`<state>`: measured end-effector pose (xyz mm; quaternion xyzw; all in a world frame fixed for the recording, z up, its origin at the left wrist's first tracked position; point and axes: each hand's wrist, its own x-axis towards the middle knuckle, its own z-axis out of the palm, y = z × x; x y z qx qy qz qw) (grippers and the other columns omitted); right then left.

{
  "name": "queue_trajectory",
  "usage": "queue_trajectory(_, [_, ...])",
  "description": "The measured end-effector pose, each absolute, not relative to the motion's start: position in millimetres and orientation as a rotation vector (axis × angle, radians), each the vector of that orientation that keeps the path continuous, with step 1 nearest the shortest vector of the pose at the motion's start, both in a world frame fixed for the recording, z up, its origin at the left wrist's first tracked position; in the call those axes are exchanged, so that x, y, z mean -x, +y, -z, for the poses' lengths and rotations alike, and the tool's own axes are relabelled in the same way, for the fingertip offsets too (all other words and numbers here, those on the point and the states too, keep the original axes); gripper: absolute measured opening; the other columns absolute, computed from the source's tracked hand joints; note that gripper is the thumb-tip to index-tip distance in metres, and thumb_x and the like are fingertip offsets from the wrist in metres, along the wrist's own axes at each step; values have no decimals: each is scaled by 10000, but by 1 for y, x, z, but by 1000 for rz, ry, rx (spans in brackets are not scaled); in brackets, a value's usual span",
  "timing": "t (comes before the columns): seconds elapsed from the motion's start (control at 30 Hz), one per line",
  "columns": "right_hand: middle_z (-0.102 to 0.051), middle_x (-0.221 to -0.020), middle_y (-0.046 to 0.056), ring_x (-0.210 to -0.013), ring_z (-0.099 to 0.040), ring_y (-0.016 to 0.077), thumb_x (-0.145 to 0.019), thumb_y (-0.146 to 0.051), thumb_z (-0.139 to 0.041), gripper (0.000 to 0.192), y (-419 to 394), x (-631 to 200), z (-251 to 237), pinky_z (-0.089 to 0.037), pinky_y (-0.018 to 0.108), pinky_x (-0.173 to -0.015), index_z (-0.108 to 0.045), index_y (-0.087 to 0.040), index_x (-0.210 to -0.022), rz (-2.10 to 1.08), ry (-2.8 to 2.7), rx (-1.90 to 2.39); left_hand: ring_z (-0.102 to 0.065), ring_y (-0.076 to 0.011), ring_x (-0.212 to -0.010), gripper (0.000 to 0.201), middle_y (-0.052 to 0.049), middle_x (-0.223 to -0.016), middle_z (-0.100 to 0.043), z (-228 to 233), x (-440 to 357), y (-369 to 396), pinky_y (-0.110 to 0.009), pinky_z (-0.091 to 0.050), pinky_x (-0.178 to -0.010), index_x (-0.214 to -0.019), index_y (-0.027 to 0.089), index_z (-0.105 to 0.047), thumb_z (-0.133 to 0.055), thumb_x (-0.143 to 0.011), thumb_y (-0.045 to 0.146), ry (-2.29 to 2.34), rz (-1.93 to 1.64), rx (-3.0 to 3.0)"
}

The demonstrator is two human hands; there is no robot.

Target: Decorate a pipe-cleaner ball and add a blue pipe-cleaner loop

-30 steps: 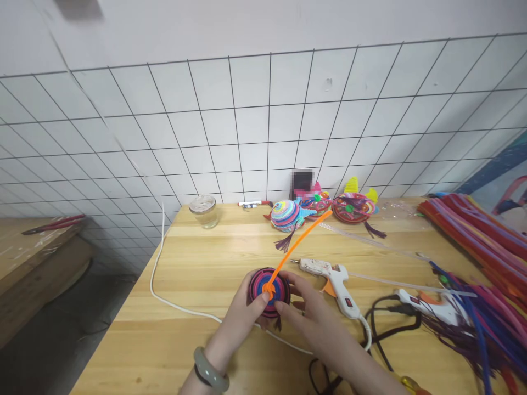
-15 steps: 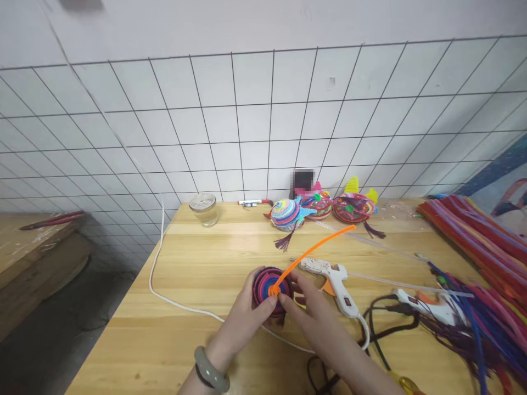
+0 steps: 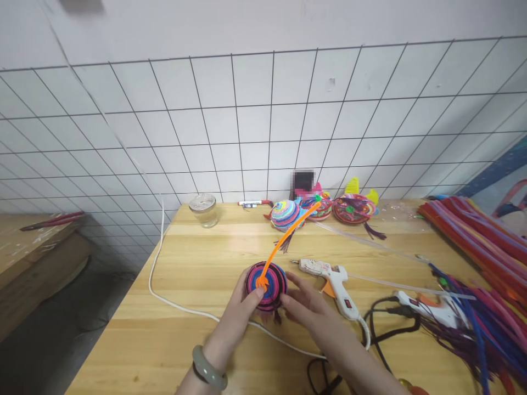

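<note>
A round coiled craft piece (image 3: 272, 299) in blue, pink and black rings sits above the table. My left hand (image 3: 242, 307) grips its left side, the thumb pressed near the orange coil (image 3: 262, 282) at its centre. From that coil an orange pipe cleaner (image 3: 284, 240) sticks up and to the right, its far end loose. My right hand (image 3: 310, 302) is at the piece's right edge with its fingers apart; whether the fingertips touch it I cannot tell. A white glue gun (image 3: 336, 282) lies just beyond my right hand.
Finished-looking coiled fish (image 3: 284, 215) stand along the wall, with a lidded glass jar (image 3: 205, 211) and a marker (image 3: 251, 202) to their left. On the right lie bundled pipe cleaners (image 3: 473, 230) and a second glue gun (image 3: 432, 308). A white cord (image 3: 185, 308) crosses the table.
The coiled piece has shifted left and turned, and its orange pipe cleaner's tip has swung left. My right thumb has moved off the orange centre to the right edge.
</note>
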<state>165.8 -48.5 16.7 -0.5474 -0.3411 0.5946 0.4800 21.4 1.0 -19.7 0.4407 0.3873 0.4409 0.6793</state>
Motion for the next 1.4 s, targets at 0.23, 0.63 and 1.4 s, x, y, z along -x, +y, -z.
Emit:
queue_trajectory(0.23, [-624,-620,-26,-588,-579,153,-675,-293,-632,762,-55,-158,-6,-436,265,-553,-251,-124,-1314,-1503,-997,1319,-545,-233,-1023,424,-68,-1107,-600,14,-16,3,-360,-425,-887,-1142,207,-496,-603,-739,287,923,-1015,-1162])
queue_trajectory(0.63, [-589,-658,-17,-642,-574,149,-803,-213,-460,195,-75,-142,-23,-444,238,-618,-554,-198,-973,-1092,-1462,1494,-528,-230,-1043,438,-86,-1123,-559,11,-19,3,-388,-396,-923,-1151,198,-418,-579,-745,240,962,-1079,-1269])
queue_trajectory(1.4, [-609,-739,50,-724,-548,202,-811,-195,-516,76,-57,-154,-22,-435,310,-648,-578,-203,-767,-429,-1718,1490,-539,-237,-1024,592,-72,-1099,-568,8,-25,-2,-359,-419,-890,-1124,231,-403,-709,-617,232,724,-1178,-1030])
